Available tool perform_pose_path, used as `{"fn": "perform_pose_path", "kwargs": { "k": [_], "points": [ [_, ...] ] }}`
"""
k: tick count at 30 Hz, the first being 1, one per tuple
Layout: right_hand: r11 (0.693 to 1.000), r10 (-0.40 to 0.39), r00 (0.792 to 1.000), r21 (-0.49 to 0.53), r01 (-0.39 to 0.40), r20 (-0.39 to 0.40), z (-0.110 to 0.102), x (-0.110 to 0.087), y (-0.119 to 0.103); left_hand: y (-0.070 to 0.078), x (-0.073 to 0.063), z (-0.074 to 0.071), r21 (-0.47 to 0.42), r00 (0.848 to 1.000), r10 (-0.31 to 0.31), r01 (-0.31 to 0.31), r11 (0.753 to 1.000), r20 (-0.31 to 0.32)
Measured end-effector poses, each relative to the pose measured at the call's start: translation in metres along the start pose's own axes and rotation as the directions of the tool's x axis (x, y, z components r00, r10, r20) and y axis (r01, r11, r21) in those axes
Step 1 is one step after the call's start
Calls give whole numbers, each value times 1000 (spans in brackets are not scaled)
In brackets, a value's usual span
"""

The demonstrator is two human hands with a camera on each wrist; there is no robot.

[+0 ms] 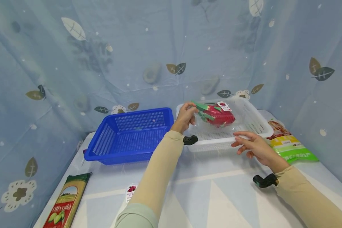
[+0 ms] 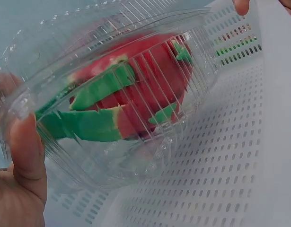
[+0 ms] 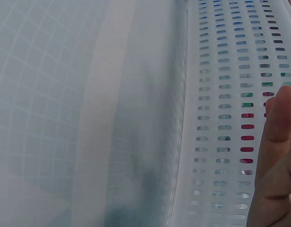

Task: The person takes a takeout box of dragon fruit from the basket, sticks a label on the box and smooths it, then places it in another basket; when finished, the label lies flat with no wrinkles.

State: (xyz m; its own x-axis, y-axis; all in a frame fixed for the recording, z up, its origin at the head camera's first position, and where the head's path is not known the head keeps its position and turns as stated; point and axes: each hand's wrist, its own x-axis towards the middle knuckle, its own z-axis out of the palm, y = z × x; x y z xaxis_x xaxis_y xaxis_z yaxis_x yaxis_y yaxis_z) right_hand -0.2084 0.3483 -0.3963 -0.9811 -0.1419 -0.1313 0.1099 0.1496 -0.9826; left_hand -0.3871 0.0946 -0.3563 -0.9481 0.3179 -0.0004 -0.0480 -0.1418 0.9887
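My left hand [image 1: 186, 116] pinches the left end of a clear plastic clamshell box [image 2: 150, 172], thumb on the near side. Inside the box lies a red dragon fruit [image 1: 220, 118] with green leafy scales. A white label [image 1: 224, 106] is stuck on top. The box is in or just over the white perforated basket [image 1: 211, 142]; whether it touches the bottom I cannot tell. My right hand [image 1: 255, 147] is at that basket's front right rim, fingers loosely extended and holding nothing. In the right wrist view its fingers [image 3: 277, 137] are beside the basket's slotted wall.
A blue perforated basket [image 1: 117, 157] stands left of the white one. A yellow-green food bag [image 1: 292, 145] lies to the right. At the front left is an Olivoilà packet [image 1: 66, 202], and a small label [image 1: 130, 192] lies beside my left forearm. A patterned curtain hangs behind.
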Motion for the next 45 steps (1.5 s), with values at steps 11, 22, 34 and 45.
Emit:
{"fn": "perform_pose_path", "kwargs": {
  "k": [11, 22, 34, 45],
  "points": [
    [1000, -15, 1000, -9, 15, 1, 0, -2, 4, -5, -2, 6, 47, 999, -48, 47, 998, 24],
    [1000, -14, 1000, -6, 14, -4, 1, -5, 6, -10, -3, 8, 123, 997, -73, 67, 990, 41],
    [999, -40, 999, -12, 40, 6, 2, -3, 6, -9, -6, 8, 175, 994, -101, 93, 980, 36],
    [999, -34, 999, -11, 34, 0, 2, -3, 6, -12, -8, 9, 251, 989, -145, 131, 959, 37]
  ]
}}
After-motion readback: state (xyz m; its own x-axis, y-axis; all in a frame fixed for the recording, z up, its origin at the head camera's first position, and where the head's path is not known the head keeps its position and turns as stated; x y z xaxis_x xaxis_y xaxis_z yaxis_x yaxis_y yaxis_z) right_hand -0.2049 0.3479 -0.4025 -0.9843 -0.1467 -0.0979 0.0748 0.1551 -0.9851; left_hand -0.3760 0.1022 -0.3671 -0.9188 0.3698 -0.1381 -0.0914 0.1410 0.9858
